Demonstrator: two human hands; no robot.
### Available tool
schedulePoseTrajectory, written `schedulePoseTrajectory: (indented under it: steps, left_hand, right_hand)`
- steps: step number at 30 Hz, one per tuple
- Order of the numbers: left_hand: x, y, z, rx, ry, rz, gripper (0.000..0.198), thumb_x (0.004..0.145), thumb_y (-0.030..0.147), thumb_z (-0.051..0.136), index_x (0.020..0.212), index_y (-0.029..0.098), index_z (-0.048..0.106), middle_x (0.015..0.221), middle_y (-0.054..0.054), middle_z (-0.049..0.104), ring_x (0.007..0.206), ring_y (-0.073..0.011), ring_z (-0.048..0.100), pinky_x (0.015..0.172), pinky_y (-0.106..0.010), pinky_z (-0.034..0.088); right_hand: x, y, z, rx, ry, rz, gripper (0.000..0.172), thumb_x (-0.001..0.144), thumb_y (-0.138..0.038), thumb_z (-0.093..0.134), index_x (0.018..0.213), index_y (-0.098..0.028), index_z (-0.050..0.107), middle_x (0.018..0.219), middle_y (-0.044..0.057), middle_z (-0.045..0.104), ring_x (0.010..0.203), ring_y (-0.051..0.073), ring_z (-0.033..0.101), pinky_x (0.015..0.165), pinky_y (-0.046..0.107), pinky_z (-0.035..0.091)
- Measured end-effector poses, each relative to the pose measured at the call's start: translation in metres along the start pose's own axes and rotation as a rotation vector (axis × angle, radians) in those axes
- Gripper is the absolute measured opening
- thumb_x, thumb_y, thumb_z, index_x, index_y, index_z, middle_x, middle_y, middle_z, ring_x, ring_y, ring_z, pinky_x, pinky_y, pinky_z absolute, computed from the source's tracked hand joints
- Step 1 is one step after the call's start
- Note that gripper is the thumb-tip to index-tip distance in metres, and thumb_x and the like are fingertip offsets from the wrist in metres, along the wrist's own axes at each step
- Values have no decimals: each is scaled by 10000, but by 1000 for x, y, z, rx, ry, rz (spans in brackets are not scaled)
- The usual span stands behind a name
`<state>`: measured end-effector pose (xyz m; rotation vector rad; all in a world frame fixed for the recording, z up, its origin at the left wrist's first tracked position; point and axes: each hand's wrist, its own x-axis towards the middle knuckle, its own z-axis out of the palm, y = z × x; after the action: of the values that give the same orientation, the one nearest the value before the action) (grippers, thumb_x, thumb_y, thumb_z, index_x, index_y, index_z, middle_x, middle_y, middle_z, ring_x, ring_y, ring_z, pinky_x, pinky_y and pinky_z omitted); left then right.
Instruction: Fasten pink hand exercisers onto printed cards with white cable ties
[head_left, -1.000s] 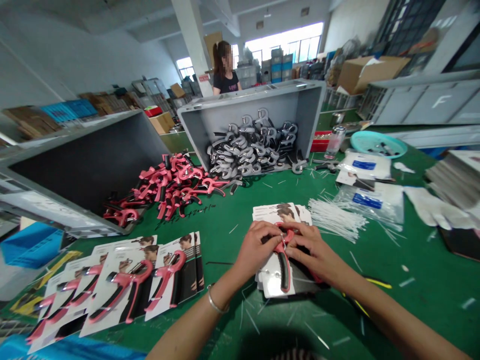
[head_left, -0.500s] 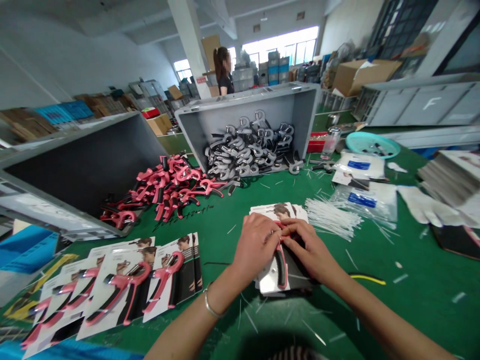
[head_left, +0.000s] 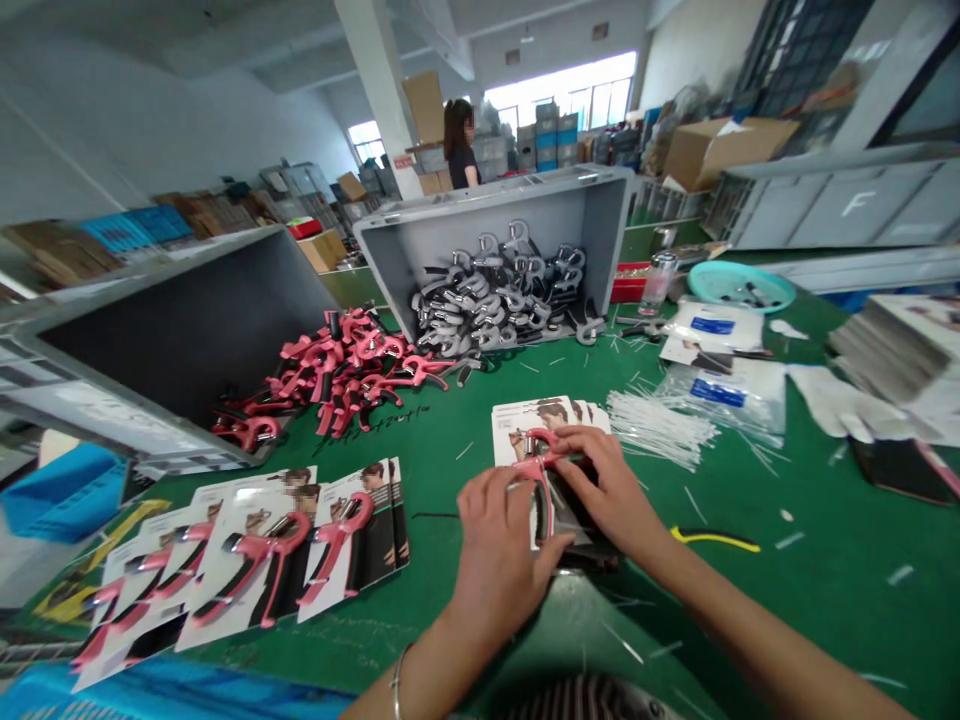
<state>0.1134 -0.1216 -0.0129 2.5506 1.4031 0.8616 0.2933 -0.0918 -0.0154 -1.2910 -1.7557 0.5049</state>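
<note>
In front of me, a pink-and-black hand grip strengthener [head_left: 537,468] lies on the top printed backing card [head_left: 507,424] of a small stack. My left hand [head_left: 499,545] is closed around the left side of the strengthener and card, its thumb low near the card's bottom edge. The fingers of my right hand [head_left: 600,475] pinch the strengthener's upper right part, near its coil spring. Its right handle is mostly hidden under that hand. On the left lie several cards with pink strengtheners [head_left: 262,560] on them, overlapping in a row.
A grey crate [head_left: 495,205] on its side spills grey strengtheners [head_left: 487,310]. Beside another tipped crate [head_left: 172,330] is a heap of pink ones [head_left: 349,370]. White zip ties [head_left: 660,428], yellow-handled pliers [head_left: 716,539], a glove [head_left: 847,405] and a turquoise plate [head_left: 705,280] lie right. A person [head_left: 460,145] stands behind.
My left hand has moved down and left from the strengthener's top to its lower left side. My right hand has shifted slightly up, uncovering the spring. The person behind has moved right.
</note>
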Motion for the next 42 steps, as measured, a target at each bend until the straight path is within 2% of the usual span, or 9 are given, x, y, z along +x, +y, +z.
schedulePoseTrajectory:
  steps: [2,7,10,15,20,25,33,38,42]
  left_hand:
    - [-5,-5,-8,3,1,-152,511,814,423,716,1198,132,545,1222,-178,544,1141,-353,504,974,-553,416]
    - [-6,-19,-14,-165,-130,-226,73,902,201,563,954,180,609,972,-71,570,905,-217,598,856,-371,499]
    - [-5,-20,-15,-175,-122,-250,60,899,209,575,925,187,624,942,-57,578,859,-206,610,809,-342,505]
    - [-13,-28,-25,-139,-111,-255,202,935,321,569,1082,206,647,1062,-89,595,940,-233,628,851,-375,505]
    - [-22,-47,-34,-399,-63,-218,160,954,220,549,1056,208,673,987,-56,652,933,-190,632,845,-322,502]
    - [-16,-41,-18,-552,32,-85,167,945,156,560,1029,209,694,934,-45,678,922,-174,624,836,-295,486]
    - [-6,-27,-2,-686,11,-222,86,902,193,618,921,202,702,901,-36,677,839,-168,629,776,-275,487]
    - [-8,-30,-2,-858,-10,-396,56,867,219,664,893,199,710,882,-26,674,814,-162,620,749,-259,481]
    - [-9,-31,1,-936,-39,-433,55,852,226,681,879,186,707,871,-26,651,791,-156,604,732,-259,473]
  right_hand:
    - [-14,-5,-10,-40,-65,-45,122,981,-230,498,1032,-241,609,1099,61,654,1078,248,534,949,431,394]
    - [-36,-26,-16,-217,-257,-172,112,964,-235,546,1044,-219,623,1035,72,671,973,259,541,898,433,414]
    - [-34,-41,0,-457,-315,-235,108,920,-254,609,996,-192,654,1020,106,674,954,303,533,862,473,422]
    - [-23,-54,17,-739,-359,-298,152,885,-72,542,899,-137,679,928,174,682,904,336,546,802,494,432]
    - [-14,-45,3,-338,-353,-212,138,935,-166,549,882,-212,667,935,83,693,961,285,560,858,440,439]
    - [-14,-32,-9,-66,-362,-69,101,938,-241,588,872,-242,664,901,34,684,929,241,575,826,376,458]
    - [-17,-26,-2,-67,-211,2,83,933,-298,604,915,-248,668,885,31,677,855,230,591,783,369,456]
    - [-16,-23,-14,-196,-336,-147,140,959,-253,567,843,-220,636,818,39,656,838,236,539,803,384,402]
    - [-15,-23,-19,-350,-404,-227,151,958,-219,546,834,-203,630,830,63,658,821,244,515,775,383,374]
